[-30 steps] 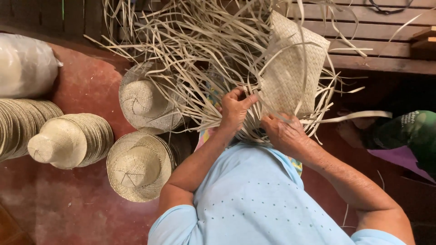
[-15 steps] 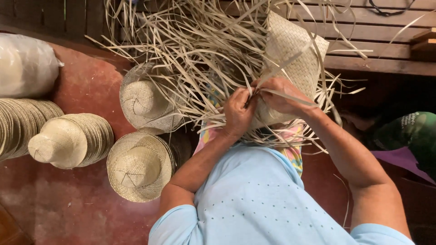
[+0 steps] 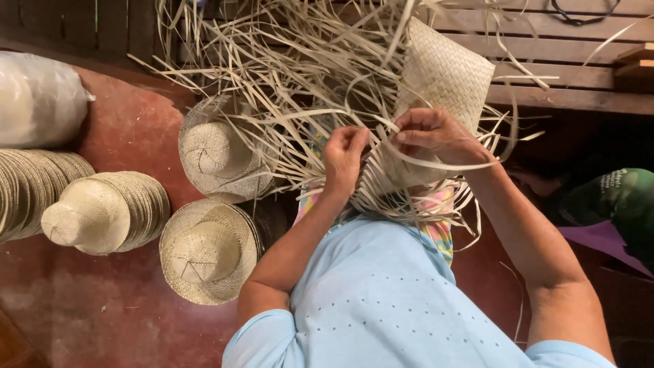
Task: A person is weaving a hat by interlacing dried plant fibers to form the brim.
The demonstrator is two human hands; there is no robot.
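- The half-woven straw piece (image 3: 443, 75) sat in the person's lap, at the middle of the view; one flat plaited panel of it stood up toward the slatted wooden wall (image 3: 565, 68) at the top edge.
- That panel looked closed and tight, so a good part of the plaiting seemed done. A great many loose straw strips (image 3: 293, 75) fanned out from it up and to the left, which suggested much was left to weave in.
- Finished-looking work lay on the red floor (image 3: 102, 307) by its left edge: a straw hat (image 3: 208, 251) nearest the left arm, a second hat (image 3: 218, 150) partly under the loose strips, and a stack of hats (image 3: 105, 211) with a cone-shaped crown.
- Further left lay a flat pile of brims (image 3: 27, 187) and a white plastic sack (image 3: 37, 99) near the top left corner.
- The left hand (image 3: 344, 157) was raised over the weave with its fingers curled in, pinching a few strips; the forearm rose from the lower left.
- The right hand (image 3: 432, 136) sat just beside it, fingers bent and closed on strips at the edge of the weave, with one long strip running out to the right.
- The two hands were near each other, not clearly touching.
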